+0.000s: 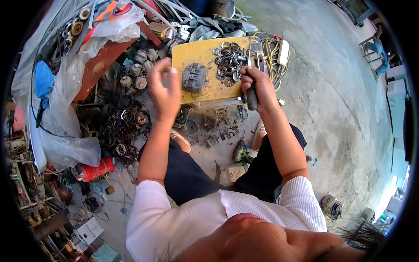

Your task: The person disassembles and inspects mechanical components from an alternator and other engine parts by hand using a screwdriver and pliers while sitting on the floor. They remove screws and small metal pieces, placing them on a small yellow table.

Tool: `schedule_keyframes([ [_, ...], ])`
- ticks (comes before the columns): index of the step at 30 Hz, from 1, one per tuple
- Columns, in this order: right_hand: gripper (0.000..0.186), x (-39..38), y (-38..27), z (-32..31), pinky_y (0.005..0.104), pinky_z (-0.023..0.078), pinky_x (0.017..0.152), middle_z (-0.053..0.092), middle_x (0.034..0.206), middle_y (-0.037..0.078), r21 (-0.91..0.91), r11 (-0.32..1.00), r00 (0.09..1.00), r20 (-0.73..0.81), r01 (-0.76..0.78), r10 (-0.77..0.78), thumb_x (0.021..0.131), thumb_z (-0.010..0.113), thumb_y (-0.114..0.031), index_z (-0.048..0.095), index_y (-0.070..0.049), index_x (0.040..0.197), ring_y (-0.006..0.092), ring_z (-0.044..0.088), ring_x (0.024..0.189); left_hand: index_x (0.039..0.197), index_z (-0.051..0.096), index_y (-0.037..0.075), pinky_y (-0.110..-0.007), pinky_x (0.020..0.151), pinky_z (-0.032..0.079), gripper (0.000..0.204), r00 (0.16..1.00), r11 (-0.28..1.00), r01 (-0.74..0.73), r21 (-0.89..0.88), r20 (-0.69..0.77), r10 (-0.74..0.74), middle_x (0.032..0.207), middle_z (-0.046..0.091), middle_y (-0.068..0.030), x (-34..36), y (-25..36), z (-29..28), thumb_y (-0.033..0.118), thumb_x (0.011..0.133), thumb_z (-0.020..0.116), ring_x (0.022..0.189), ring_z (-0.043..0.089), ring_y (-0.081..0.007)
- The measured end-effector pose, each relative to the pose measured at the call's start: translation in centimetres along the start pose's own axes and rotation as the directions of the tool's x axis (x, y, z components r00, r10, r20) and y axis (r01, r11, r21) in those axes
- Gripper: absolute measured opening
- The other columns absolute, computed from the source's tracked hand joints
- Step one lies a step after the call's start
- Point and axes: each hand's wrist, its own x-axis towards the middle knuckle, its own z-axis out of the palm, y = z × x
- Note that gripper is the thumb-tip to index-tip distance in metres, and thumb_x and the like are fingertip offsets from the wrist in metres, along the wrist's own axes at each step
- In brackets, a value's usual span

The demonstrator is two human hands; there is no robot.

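Observation:
My right hand (257, 87) grips dark-handled pliers (251, 97) over the right side of a yellow board (183, 52). Their metal head is up among several metal rings and small round parts (224, 65); whether the jaws hold anything is unclear. My left hand (163, 87) is raised at the board's left edge, fingers loosely curled and apart from the thumb, holding nothing. A grimy metal housing (194, 77) sits on the board just right of it.
Piled motor parts (126, 118) and plastic sheeting (74, 148) crowd the left. Coiled cable (273, 61) with a white power strip (283, 53) lies beyond the board. A drill (239, 150) stands between my feet. Another person (379, 54) is at the far right.

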Motion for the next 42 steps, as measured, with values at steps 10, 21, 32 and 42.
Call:
schedule_keyframes([
  [10,0.018,-1.2,1.8,4.0,0.0187,0.045,0.057,0.058,0.096,-0.001,-0.368,0.921,0.991,0.017,0.127,-0.129,0.099,0.049,-0.015,0.056,-0.006,0.113,0.0045,0.049,0.072,0.12,0.054,0.0,-0.028,0.09,0.044,0.033,0.865,0.826,0.479,-0.298,0.319,-0.387,0.111,0.057,-0.0077,0.0,-2.3,-1.7,0.016,0.093,0.063,0.103,0.054,-0.0135],
  [21,0.044,0.9,4.8,3.4,0.0234,0.049,0.062,0.053,0.096,0.0,-0.622,0.77,0.99,0.056,0.138,-0.133,0.098,0.047,-0.009,0.041,-0.004,0.141,0.0076,0.048,0.076,0.144,0.037,0.009,-0.041,0.11,0.032,0.093,0.754,0.949,0.29,0.124,0.581,-0.306,0.143,0.042,-0.0185,-0.2,-1.7,-2.1,0.03,0.068,0.086,0.135,0.039,-0.0307],
  [32,0.038,1.4,5.7,4.6,0.0256,0.054,0.066,0.055,0.102,0.005,-0.597,0.796,0.995,0.065,0.096,-0.071,0.098,0.048,-0.009,0.044,0.0,0.134,0.0099,0.051,0.08,0.147,0.033,0.013,-0.042,0.109,0.034,0.1,0.717,0.951,0.206,0.23,0.626,-0.307,0.146,0.041,-0.0185,0.5,-2.1,-0.7,0.033,0.065,0.087,0.135,0.04,-0.0333],
  [42,0.033,1.0,4.9,5.2,0.0263,0.055,0.066,0.061,0.108,0.008,-0.509,0.858,0.985,0.173,0.068,0.025,0.096,0.055,-0.014,0.049,0.0,0.125,0.0116,0.06,0.081,0.147,0.033,0.02,-0.056,0.113,0.018,0.1,0.686,0.954,0.175,0.244,0.665,-0.296,0.147,0.041,-0.0114,0.4,-2.7,0.1,0.04,0.064,0.083,0.137,0.037,-0.0307],
])
